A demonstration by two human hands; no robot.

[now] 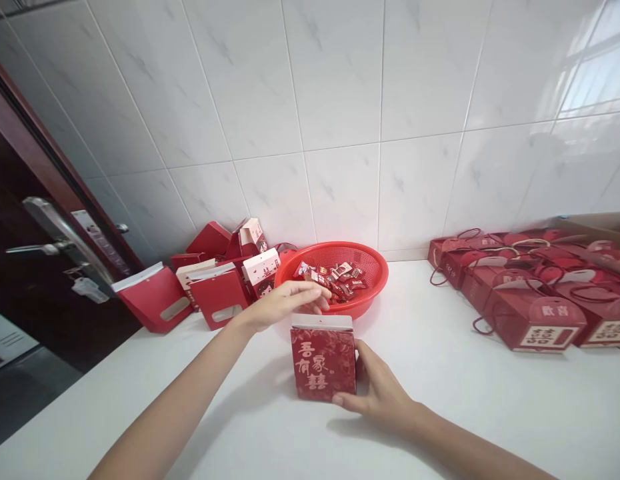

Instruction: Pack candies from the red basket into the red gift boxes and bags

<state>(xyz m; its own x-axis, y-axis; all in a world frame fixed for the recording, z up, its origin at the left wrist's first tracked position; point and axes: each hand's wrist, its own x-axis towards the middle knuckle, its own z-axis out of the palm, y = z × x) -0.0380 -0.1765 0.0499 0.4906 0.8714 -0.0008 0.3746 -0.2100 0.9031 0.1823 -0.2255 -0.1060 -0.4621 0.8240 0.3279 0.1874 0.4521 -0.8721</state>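
A red gift box (324, 363) with white Chinese lettering and a pale upper edge stands upright on the white table. My right hand (377, 387) grips it by its right side, thumb across the lower front and the other fingers behind. Just above and behind the box, my left hand (295, 298) is stretched out over the near left rim of a red plastic colander (375, 293). Its fingers are extended and slightly curved, and no item shows in them; the palm side is hidden. Wrapped candies (343, 280) in red and white lie in the colander.
Several red and cream boxes (220, 297) crowd together at the left, some tilted. At the right stand rows of red boxes with cord handles (530, 313), a brown carton (597, 227) behind them. A tiled wall (340, 187) borders the table (420, 333); a dark door (45, 267) is at far left.
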